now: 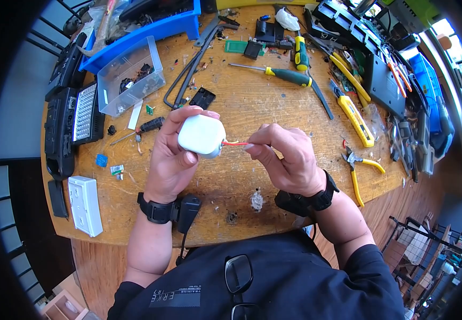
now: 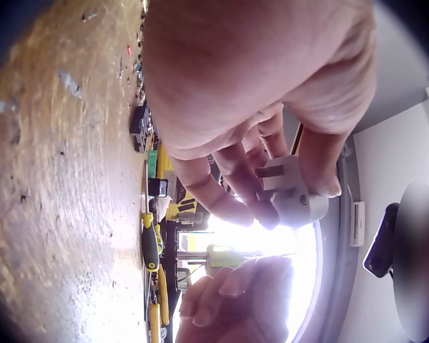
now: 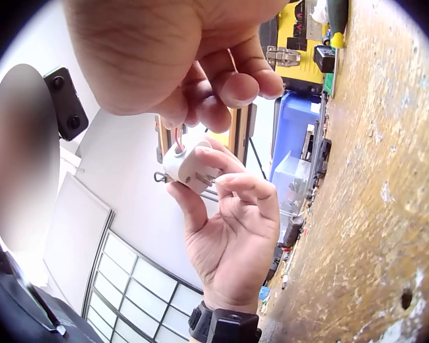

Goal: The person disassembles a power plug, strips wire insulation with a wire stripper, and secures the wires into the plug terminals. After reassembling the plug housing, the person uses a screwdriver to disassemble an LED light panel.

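A white plug [image 1: 201,133] with rounded corners is held above the bench by my left hand [image 1: 167,160], thumb on the near side and fingers round the far side. Metal prongs [image 2: 270,171] stick out of its underside in the left wrist view. From the plug's right side come a red wire [image 1: 236,143] and a yellow one. My right hand [image 1: 293,160] pinches the red wire's end between thumb and index finger, to the right of the plug. In the right wrist view a small dark loop [image 3: 159,176] shows beside the plug.
On the wooden bench [image 1: 231,106] a screwdriver [image 1: 289,77], a yellow cutter knife [image 1: 354,120] and pliers [image 1: 354,160] lie to the right. A clear bin [image 1: 129,80] and a white socket box [image 1: 85,205] stand left. Small scraps are strewn about.
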Tool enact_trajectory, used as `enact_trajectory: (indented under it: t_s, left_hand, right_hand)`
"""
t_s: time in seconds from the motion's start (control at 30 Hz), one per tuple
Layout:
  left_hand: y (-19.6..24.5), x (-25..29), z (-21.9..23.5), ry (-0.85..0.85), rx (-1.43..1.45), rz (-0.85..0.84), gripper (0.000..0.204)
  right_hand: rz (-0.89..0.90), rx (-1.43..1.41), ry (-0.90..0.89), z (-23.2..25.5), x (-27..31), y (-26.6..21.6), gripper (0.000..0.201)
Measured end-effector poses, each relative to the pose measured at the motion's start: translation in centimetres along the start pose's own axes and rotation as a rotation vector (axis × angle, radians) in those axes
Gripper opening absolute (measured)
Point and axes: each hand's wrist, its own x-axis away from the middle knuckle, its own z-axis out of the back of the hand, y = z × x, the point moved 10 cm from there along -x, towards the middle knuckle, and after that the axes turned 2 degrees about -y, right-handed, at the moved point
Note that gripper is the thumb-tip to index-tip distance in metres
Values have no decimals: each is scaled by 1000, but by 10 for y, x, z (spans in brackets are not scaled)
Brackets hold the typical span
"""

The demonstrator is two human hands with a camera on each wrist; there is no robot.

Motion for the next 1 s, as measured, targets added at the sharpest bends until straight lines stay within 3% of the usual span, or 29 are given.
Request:
enact_trajectory:
  t_s: [0.43,0.7,0.83,0.93,1.0]
  left_hand:
    - [0,-1,-2,-8,-78,6,65]
    - [4,-2,-9,-53,-206,-30,54]
    - [1,-2,-11,-22,-222,13,50]
    - [3,-3,-11,-38,-237,-10,47]
    - [4,-3,-9,-54,-284,-24,46]
  right_hand:
    - [-134,63,-51,-3,3,12,15]
    - [-542,-279,-60,-7,12,48,30]
    - [-626,-387,-58,-11,16,59,35]
    - [-705,-500,-106,-18,21,64,37]
    - [-822,-724,-192,-33,28,64,36]
